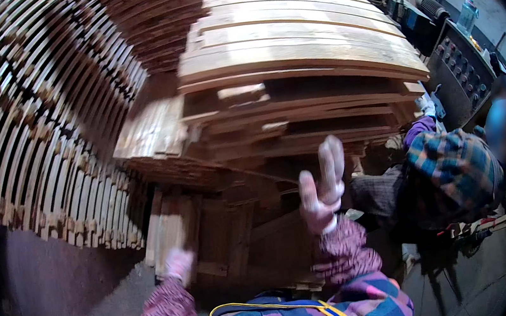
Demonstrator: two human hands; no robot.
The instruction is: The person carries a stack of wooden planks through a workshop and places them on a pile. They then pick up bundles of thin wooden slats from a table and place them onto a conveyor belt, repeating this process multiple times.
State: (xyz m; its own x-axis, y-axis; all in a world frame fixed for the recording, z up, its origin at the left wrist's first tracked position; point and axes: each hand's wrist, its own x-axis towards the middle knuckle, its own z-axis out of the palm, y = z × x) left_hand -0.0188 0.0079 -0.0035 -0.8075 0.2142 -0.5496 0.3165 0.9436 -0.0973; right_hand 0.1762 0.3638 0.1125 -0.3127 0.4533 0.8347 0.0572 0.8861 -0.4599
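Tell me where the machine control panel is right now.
In the head view the control panel sits at the upper right, just right of the tall stack of wooden slats and above the co-worker in the plaid cap.

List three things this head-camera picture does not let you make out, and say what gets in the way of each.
- Left hand: the grip is unclear; motion blur and the wooden slats it touches hide the fingers.
- Right hand: raised and gloved, fingers smeared by blur; contact with the plank stack cannot be told.
- Control panel at the right: its buttons are too small and bent by the fisheye rim.
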